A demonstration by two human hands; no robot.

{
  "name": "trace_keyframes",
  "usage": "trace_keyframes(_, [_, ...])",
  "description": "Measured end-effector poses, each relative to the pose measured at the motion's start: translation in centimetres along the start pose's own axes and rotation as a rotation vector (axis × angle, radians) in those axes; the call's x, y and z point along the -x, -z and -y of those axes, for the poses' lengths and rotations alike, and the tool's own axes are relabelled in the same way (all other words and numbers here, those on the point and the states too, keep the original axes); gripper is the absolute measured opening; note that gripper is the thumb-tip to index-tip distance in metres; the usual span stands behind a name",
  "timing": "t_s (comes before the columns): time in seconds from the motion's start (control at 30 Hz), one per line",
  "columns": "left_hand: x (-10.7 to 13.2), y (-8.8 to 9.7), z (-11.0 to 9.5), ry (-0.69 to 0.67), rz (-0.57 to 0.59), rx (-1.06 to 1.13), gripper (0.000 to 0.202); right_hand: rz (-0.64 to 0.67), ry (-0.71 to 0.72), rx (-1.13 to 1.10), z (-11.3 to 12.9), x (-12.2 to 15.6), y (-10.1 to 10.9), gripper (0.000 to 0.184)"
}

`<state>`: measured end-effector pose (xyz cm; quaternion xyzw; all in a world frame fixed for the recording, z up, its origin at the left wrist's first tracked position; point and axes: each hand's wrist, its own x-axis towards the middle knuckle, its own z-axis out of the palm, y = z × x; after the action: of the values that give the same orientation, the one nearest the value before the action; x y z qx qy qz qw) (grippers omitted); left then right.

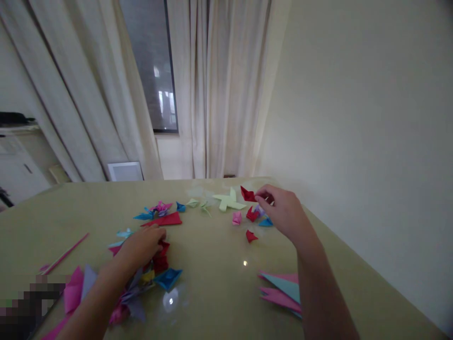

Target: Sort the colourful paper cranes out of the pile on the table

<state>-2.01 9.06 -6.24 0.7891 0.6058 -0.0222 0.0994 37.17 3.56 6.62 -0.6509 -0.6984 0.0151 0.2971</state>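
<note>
- On the left side of the table (208,302) lies a thin pink stick (68,253); its long axis goes obliquely, with the far end to the right.
- Next comes the left hand (141,245), above a group of folded papers. Its fingers are bent over a red folded paper (161,263); I cannot tell if they grasp it or only touch it.
- Just in front of this hand is a blue paper boat (169,279), its long axis nearly crosswise, one tip pointing right and slightly away.
- Beyond the hand lies a flat red piece (170,219), also nearly crosswise, the broad end to the right.
- Near the far edge, a pale green pinwheel (229,201) spreads its arms.
- To its right is the red paper boat (247,194), with long axis slanting: the left tip points up and away, the right end goes down toward the fingers.
- The right hand (278,203) pinches this right end between thumb and fingers.
- Below, pink and light-blue folded papers (281,293) point left, partly hidden by the forearm.
</note>
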Motion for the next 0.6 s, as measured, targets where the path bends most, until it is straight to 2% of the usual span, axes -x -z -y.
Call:
trace_keyframes(0.13, [-0.6,-0.7,-0.1,0.011,0.029,0.0,0.017,0.098,-0.164,0.16,-2.7,-1.6,-3.0,0.013])
trace_keyframes(0.23, [-0.8,-0.6,-0.2,0.015,0.031,0.014,0.014,0.115,-0.192,0.148,-3.4,-2.1,-4.8,0.012])
trace_keyframes(0.3, [-0.8,-0.4,-0.1,0.009,0.026,0.033,0.013,0.125,-0.175,0.12,-3.3,-2.1,-5.2,0.011])
trace_keyframes(0.4, [-0.8,0.2,0.0,-0.023,-0.002,0.076,0.016,0.125,-0.101,0.064,-2.0,-2.0,-4.6,0.013])
trace_keyframes(0.5, [-0.3,1.1,-0.6,-0.1,-0.054,0.176,0.022,0.122,0.039,-0.067,0.8,-1.4,-4.3,0.017])
trace_keyframes(0.6, [0.3,2.3,-2.1,-0.187,-0.148,0.343,0.028,0.172,0.192,-0.285,4.2,-0.2,-5.7,0.018])
